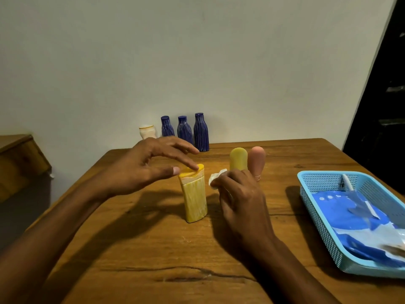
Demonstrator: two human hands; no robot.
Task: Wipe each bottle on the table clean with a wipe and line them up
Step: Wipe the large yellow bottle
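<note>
Left hand hovered just over the cap of the yellow bottle, fingers spread and nearly straight, thumb tip just beside the left edge of the cap and a fingertip resting on the cap's top; it gripped nothing. That bottle stood upright on the counter, its long axis vertical with a slight lean, directly under the left fingertips and just left of the right hand.

Right hand was curled round a crumpled white wipe, which poked out above its knuckles, close beside the upper right side of the yellow bottle but apart from it. Both hands were near; the right carried the wipe, so the wiping stroke would likely fall to it, with the left steadying the cap from above.

Beyond the yellow bottle stood a pale yellow bottle and a pink bottle, side by side. Farther back from it, by the wall, three blue bottles made a row with a small white bottle at their left. Right of the yellow bottle sat a blue basket.
</note>
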